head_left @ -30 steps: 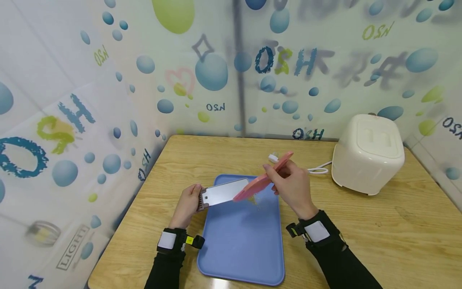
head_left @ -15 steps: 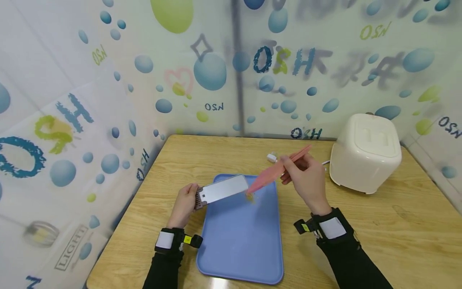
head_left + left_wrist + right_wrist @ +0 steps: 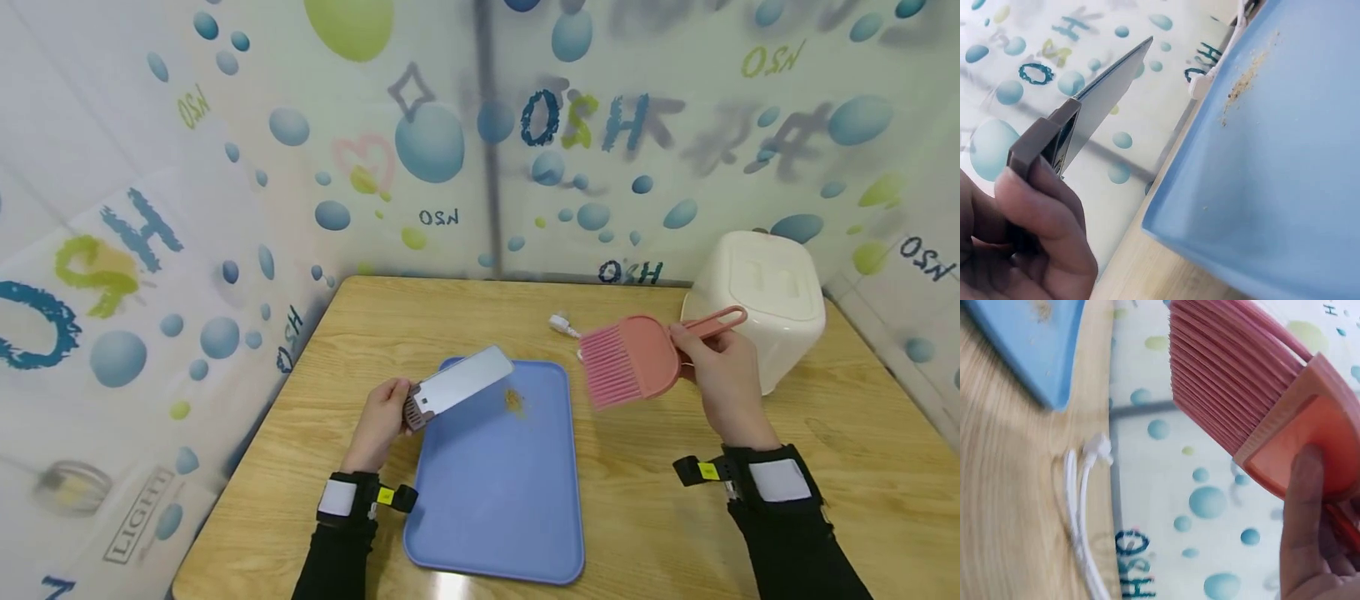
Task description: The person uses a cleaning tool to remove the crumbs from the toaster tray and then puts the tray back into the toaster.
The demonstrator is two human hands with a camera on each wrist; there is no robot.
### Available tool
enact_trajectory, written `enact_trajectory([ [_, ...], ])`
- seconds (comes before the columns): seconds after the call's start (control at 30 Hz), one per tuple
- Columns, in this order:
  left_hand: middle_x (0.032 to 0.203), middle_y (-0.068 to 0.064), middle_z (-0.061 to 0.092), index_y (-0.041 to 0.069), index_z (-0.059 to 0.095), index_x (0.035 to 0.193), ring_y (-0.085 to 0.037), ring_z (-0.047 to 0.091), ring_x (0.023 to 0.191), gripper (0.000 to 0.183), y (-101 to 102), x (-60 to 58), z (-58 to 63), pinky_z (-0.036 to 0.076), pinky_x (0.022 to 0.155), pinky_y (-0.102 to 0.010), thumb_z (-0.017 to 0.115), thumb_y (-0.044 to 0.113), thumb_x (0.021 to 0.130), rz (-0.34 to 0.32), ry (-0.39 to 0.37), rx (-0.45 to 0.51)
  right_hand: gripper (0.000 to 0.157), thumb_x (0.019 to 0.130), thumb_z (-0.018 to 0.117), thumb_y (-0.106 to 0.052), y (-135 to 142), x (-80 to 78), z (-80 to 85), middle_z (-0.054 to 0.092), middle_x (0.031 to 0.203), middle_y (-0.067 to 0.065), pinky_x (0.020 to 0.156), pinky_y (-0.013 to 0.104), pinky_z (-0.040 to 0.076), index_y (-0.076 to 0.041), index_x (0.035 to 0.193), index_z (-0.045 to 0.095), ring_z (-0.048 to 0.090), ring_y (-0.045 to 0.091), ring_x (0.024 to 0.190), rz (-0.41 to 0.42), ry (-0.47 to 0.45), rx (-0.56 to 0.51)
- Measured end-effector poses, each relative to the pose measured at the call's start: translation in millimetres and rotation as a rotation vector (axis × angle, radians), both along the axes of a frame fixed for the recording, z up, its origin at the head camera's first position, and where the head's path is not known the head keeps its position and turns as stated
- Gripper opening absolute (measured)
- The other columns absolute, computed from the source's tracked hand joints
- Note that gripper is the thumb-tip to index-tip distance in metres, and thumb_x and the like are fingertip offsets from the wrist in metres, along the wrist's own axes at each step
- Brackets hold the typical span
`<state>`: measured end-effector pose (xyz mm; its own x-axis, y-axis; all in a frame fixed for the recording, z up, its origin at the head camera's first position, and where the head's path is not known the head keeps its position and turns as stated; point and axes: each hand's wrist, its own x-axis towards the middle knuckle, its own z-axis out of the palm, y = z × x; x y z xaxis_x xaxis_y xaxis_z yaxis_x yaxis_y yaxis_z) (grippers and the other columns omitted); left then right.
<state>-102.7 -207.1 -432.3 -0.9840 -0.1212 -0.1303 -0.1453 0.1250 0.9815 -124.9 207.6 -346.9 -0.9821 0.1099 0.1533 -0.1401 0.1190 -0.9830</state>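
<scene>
My left hand grips the brown plastic end of a toaster crumb tray, a flat shiny metal plate. It hangs tilted over the upper left of a blue tray. In the left wrist view, the thumb and fingers wrap its brown end. A small patch of tan crumbs lies on the blue tray near its far edge. My right hand holds a pink brush by its handle, off the right side of the blue tray. Its bristles point left in the head view.
A cream toaster stands at the back right of the wooden table, behind the right hand. Its white plug and cord lie beyond the blue tray. A bubble-printed curtain borders the back and left.
My right hand has swung the brush right, away from the crumb tray and crumbs, turning its broad face to view. My left hand has tipped the crumb tray's far end slightly upward.
</scene>
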Motion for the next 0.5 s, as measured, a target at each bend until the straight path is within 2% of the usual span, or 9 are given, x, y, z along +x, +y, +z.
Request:
enact_trajectory([
  [0.2, 0.094, -0.017, 0.054, 0.003, 0.055, 0.109, -0.023, 0.053, 0.068, 0.033, 0.9, 0.7, 0.3, 0.042, 0.048, -0.026, 0.035, 0.027, 0.1, -0.01, -0.006, 0.092, 0.033, 0.089, 0.06, -0.021, 31.4, 12.2, -22.5, 0.059, 0.096, 0.003, 0.063, 0.023, 0.05, -0.005, 0.116, 0.05, 0.061, 0.013, 0.077, 0.029, -0.035, -0.128],
  [0.4, 0.097, -0.018, 0.053, 0.003, 0.053, 0.112, -0.024, 0.054, 0.07, 0.032, 1.8, 1.6, 0.5, 0.044, 0.051, -0.027, 0.035, 0.027, 0.101, -0.002, 0.0, 0.116, 0.046, 0.086, 0.064, -0.024, 49.7, 18.9, -45.4, 0.058, 0.098, 0.002, 0.063, 0.027, 0.05, -0.005, 0.122, 0.042, 0.062, 0.016, 0.076, -0.009, -0.14, -0.172],
  [0.5, 0.097, -0.018, 0.053, 0.003, 0.052, 0.114, -0.025, 0.054, 0.071, 0.032, 3.2, 1.6, -0.5, 0.045, 0.052, -0.027, 0.035, 0.027, 0.101, 0.002, -0.008, 0.12, 0.049, 0.085, 0.064, -0.023, 57.4, 21.8, -54.2, 0.059, 0.097, 0.002, 0.065, 0.029, 0.05, -0.004, 0.123, 0.039, 0.062, 0.018, 0.078, -0.004, -0.209, -0.239],
])
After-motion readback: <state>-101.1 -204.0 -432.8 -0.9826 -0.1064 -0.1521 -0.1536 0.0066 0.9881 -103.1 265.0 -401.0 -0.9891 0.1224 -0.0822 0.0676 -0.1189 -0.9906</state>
